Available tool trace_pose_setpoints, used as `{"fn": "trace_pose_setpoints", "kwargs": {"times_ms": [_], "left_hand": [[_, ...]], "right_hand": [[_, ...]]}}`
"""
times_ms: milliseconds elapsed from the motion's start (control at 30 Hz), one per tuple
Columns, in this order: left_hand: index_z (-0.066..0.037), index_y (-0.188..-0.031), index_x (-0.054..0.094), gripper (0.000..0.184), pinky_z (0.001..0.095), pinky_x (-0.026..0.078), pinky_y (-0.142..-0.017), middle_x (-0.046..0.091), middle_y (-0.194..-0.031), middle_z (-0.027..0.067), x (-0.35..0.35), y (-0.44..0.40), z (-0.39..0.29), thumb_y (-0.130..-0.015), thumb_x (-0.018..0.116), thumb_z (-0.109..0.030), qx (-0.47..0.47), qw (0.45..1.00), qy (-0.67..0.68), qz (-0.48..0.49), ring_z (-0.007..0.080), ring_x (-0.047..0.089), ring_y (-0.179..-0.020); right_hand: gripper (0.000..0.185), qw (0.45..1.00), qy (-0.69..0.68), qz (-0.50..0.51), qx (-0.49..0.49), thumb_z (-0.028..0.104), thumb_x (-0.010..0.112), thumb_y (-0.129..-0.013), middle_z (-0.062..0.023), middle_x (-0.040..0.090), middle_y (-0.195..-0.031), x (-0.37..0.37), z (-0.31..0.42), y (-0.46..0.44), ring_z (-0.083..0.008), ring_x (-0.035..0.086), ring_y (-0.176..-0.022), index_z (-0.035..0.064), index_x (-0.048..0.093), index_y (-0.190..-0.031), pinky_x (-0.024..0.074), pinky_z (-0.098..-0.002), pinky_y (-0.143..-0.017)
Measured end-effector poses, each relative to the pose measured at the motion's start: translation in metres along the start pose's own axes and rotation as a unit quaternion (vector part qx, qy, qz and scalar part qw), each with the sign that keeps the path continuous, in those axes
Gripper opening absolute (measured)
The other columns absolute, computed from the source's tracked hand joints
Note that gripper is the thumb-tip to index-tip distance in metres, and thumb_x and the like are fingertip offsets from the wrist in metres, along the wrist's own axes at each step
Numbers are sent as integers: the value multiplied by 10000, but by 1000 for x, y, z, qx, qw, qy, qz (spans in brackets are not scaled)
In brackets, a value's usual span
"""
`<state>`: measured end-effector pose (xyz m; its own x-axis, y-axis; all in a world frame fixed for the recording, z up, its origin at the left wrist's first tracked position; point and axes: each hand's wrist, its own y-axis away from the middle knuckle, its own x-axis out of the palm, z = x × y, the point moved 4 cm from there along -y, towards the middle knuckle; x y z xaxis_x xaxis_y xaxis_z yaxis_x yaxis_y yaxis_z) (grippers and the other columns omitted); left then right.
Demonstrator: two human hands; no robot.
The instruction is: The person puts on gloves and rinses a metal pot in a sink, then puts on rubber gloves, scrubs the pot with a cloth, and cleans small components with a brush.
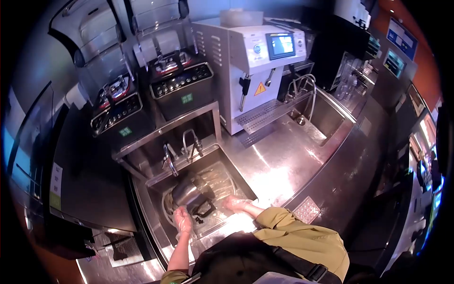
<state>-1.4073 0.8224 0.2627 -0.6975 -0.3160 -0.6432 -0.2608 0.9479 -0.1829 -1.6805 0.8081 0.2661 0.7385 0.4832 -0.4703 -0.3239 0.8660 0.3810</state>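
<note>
A metal pitcher (186, 192) with a black handle (205, 208) lies tilted in the left sink (230, 158), over a large clear round container (220, 176). My left hand (182, 220), in a thin clear glove, is just in front of the pitcher with its fingers loosely stretched toward it. Whether it touches the metal I cannot tell. To the right of the handle, my right hand (235, 203), also gloved, reaches into the sink, fingers loosely extended and nothing visible in them. Small dark bits (199, 220) lie near the handle.
Two taps (191, 143) stand at the sink's back edge. A white dispensing machine (265, 57) with a screen and drip tray (265, 116) is behind right. Beyond it is a second sink (326, 118). Two black blender-like machines (182, 90) occupy the raised shelf at left.
</note>
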Motion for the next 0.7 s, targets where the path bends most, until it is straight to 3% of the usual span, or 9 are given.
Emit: {"fn": "trace_pose_setpoints", "kwargs": {"times_ms": [100, 200, 233, 300, 333, 400, 467, 567, 700], "left_hand": [[-9, -889, 563, 233, 359, 436, -731, 568, -809, 133, 18, -5, 30, -902, 406, -180, 8, 995, 93, -28, 270, 531, -742], [1, -889, 558, 298, 380, 439, -735, 582, -841, 142, -2, 5, 15, -945, 360, -214, 90, 989, 94, -65, 302, 536, -758], [17, -1000, 560, 333, 396, 432, -811, 587, -953, 175, 2, 3, 29, -954, 338, -226, 128, 990, 23, -56, 328, 545, -871], [43, -1184, 533, 431, 412, 399, -940, 565, -1141, 224, -7, 3, 23, -963, 312, -254, 115, 993, -21, -13, 357, 528, -1069], [16, -1136, 559, 410, 370, 439, -864, 590, -1044, 178, 1, 10, 45, -964, 325, -274, 290, 940, -143, -113, 295, 566, -958], [-62, -1161, 485, 341, 266, 438, -703, 502, -863, 27, -25, 4, -2, -925, 469, -308, -82, 993, 47, 75, 137, 479, -759], [-50, -1239, 440, 436, 258, 431, -774, 561, -970, 34, 7, 6, 38, -874, 556, -260, -56, 980, 186, 50, 151, 533, -850], [-11, -1267, 431, 474, 269, 409, -871, 570, -1125, 84, -7, 34, 2, -852, 559, -200, -59, 947, 313, 47, 177, 545, -1005], [15, -1169, 531, 381, 308, 467, -813, 611, -1066, 107, -5, 61, -7, -857, 546, -202, -220, 937, 270, 3, 200, 597, -888]], "right_hand": [[274, 997, 81, 3, 0, 243, 480, -826, -159, 638, -759, -8, 18, 5, -275, 621, -730, 34, 658, -820, 482, -381, -677], [324, 986, 111, -12, -122, 287, 442, -861, -126, 618, -713, 5, -8, -23, -228, 592, -662, 30, 619, -775, 461, -383, -625], [329, 1000, 9, 1, 0, 288, 400, -883, -107, 607, -723, -13, 13, -7, -223, 592, -698, 51, 609, -787, 463, -361, -643], [246, 984, -158, -86, 3, 238, 436, -901, -64, 586, -764, -20, 15, -4, -186, 580, -745, 53, 598, -889, 467, -327, -680], [214, 955, -276, -110, 4, 214, 454, -910, -42, 575, -784, -16, 15, 3, -168, 574, -769, 54, 592, -940, 469, -309, -698], [314, 859, -510, -17, 41, 261, 485, -917, -91, 535, -998, -3, 12, -16, -204, 535, -946, 29, 504, -1128, 467, -328, -795], [607, 753, -642, 138, 54, 420, 495, -912, -189, 430, -1315, -2, 41, -19, -277, 429, -1216, -20, 360, -1308, 421, -382, -952], [812, 680, -688, 251, 25, 579, 417, -874, -182, 284, -1429, -4, 54, -17, -283, 281, -1320, -40, 238, -1367, 303, -414, -1048], [873, 685, -651, 327, 21, 639, 347, -859, -178, 196, -1470, -4, 65, -20, -300, 220, -1351, -35, 200, -1393, 265, -439, -1069]]}}
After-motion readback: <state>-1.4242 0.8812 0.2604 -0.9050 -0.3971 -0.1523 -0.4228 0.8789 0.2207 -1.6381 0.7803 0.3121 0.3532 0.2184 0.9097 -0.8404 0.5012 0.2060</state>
